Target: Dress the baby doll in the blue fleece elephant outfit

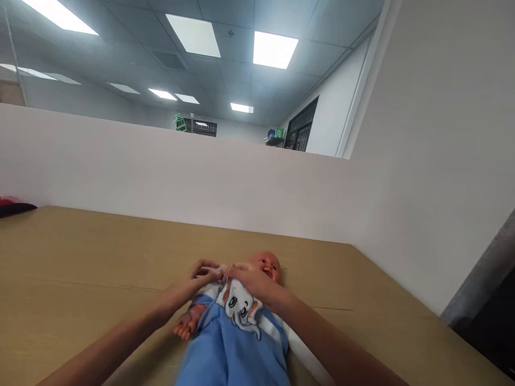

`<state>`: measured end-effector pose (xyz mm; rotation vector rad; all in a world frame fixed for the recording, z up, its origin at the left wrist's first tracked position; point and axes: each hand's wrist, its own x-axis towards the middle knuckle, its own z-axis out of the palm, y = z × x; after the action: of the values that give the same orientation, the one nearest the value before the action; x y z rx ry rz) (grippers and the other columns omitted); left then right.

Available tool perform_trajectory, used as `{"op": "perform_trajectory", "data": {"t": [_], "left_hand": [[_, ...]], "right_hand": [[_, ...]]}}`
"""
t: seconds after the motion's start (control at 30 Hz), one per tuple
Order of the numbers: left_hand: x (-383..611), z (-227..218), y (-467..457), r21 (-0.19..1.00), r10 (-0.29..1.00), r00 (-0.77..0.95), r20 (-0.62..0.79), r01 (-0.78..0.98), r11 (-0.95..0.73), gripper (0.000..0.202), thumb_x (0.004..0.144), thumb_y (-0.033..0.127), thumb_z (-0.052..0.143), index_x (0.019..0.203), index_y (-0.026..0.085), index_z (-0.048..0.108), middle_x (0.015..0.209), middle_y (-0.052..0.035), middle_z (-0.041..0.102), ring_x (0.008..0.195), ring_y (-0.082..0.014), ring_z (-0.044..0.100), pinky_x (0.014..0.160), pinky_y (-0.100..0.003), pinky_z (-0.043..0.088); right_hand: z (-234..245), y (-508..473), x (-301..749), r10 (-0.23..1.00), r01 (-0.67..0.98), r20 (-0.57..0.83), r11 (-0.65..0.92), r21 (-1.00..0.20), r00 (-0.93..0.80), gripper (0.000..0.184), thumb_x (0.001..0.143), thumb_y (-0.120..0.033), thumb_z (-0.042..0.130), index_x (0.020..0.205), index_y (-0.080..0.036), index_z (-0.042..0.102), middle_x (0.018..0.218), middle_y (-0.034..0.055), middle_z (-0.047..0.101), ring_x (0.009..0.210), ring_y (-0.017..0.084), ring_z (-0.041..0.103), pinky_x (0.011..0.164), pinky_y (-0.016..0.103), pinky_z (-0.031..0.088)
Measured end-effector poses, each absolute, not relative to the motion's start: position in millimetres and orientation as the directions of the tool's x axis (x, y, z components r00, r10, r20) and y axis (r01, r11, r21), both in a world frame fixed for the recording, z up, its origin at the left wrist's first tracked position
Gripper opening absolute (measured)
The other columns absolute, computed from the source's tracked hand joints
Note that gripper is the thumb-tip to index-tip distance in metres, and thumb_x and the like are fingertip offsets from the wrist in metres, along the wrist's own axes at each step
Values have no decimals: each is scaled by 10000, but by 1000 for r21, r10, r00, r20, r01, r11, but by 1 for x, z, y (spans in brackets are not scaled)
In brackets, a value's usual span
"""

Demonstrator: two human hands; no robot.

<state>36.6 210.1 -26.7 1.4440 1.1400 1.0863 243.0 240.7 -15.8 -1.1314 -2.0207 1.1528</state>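
Note:
A baby doll [266, 262] lies on its back on the table, head toward the far wall. It wears blue overalls [237, 348] over a white top, with an elephant face [239, 305] on the bib. My left hand [207, 269] and my right hand [250, 280] meet at the upper left corner of the bib, near the doll's shoulder. Their fingers are pinched on the overalls there; the exact bit of cloth is partly hidden by the fingertips. One bare doll hand [187, 323] sticks out below my left wrist. My right forearm crosses the doll's other side.
The brown tabletop [100, 257] surrounds the doll and shows seams. A low white partition [181, 182] runs along its far edge and joins a white wall [434, 161] at right. A dark and red item [16, 208] lies at the far left.

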Motion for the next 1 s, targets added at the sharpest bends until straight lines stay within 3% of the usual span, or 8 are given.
{"op": "perform_trajectory", "data": {"t": [0.07,0.2,0.3,0.47,0.6,0.7,0.9,1.0], "left_hand": [[28,-22,201,978,971,237,-26,208,-25,667,741,674,880,1177,201,706,1100,-102,835,918,-288,794,724,-335,592],[19,-19,185,867,924,300,-238,494,63,692,774,684,784,1235,199,607,721,-19,771,481,-222,643,453,-293,472],[20,-16,178,781,947,282,-153,622,-59,508,809,591,676,1129,196,661,786,-64,780,687,-286,722,544,-321,511],[28,-9,174,647,936,352,-14,717,-259,406,804,382,573,1146,197,691,1051,-100,812,959,-332,731,791,-379,497],[16,-3,169,568,938,347,-31,778,-269,263,842,375,546,979,202,690,1002,-123,796,917,-352,716,782,-408,477],[-7,-1,164,517,938,343,-48,812,-270,329,884,395,514,1073,213,711,1130,-117,796,1030,-358,726,884,-425,494],[-42,-16,169,482,940,321,-113,845,-230,357,872,400,489,1077,219,719,1023,-74,798,971,-337,739,819,-389,500],[-47,-31,174,491,945,319,-78,837,-242,382,849,394,513,1106,208,726,1091,-85,797,1016,-335,742,872,-399,518]], "right_hand": [[-18,238,247,892,491,10,257,-832,-451,335,1023,-468,568,1054,-170,718,962,65,751,852,218,689,727,304,505],[-14,230,252,924,678,-17,267,-685,-382,207,954,-294,620,1108,-187,706,961,77,774,840,241,690,691,322,435],[-3,225,243,916,757,34,352,-550,-400,185,893,-266,679,1052,-188,731,1066,116,800,942,274,689,731,343,406],[20,228,206,885,820,-15,425,-383,-465,297,978,-453,664,857,-209,783,858,64,822,745,220,691,625,318,409],[30,236,200,938,918,12,341,-200,-346,251,1012,-249,615,1027,-141,841,1095,196,850,1011,327,794,796,370,537],[32,234,215,971,968,9,238,-80,-238,220,916,-90,643,976,-73,853,1028,279,836,1049,431,802,847,469,580],[29,218,229,971,969,67,235,-78,-230,246,964,-157,660,1096,-89,857,1169,275,821,1159,399,780,920,436,592],[21,215,233,961,946,85,275,-172,-263,317,1036,-331,638,1068,-96,848,1130,253,828,1126,388,777,911,428,578]]}}
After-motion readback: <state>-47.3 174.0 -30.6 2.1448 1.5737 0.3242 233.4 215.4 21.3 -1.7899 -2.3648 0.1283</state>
